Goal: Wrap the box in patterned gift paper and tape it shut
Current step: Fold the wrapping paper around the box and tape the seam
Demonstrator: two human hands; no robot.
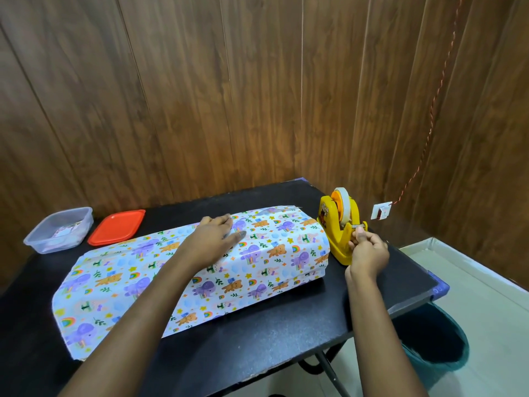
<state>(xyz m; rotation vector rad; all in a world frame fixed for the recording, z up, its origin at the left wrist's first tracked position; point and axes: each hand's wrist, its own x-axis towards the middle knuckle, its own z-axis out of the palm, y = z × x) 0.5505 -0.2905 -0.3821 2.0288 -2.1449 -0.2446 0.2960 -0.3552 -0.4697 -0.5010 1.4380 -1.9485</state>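
Box: wholly covered by the gift paper [272,253], so only its long, raised shape shows under the left hand [213,237]. The covered box lies lengthwise on the black desk [257,339], between the two hands and stretching back toward the person's left forearm. The paper carries bears, purple elephants, rainbows and stars. Its loose end lies flat on the desk, nearer the person than the left hand, beside the forearm.

Left hand: spread flat, palm down, fingers straight, pressing the paper onto the top of the box.

Right hand [367,253]: fingers curled, thumb and fingertips together at the cutter end of the yellow tape dispenser [337,239], pinching the tape [342,203] there. The dispenser stands on the desk just beyond this hand, just beside the right end of the covered box. The roll sits upright in it.

Other items: a red lid [117,227] lies flat well to the left of the left hand. A clear plastic tub [60,229] stands further left, with small items inside that are too blurred to identify. A dark bin [435,348] stands on the floor below the desk edge, right of the right forearm. A wall socket [380,211] with a red cord [429,110] is beyond the right hand.
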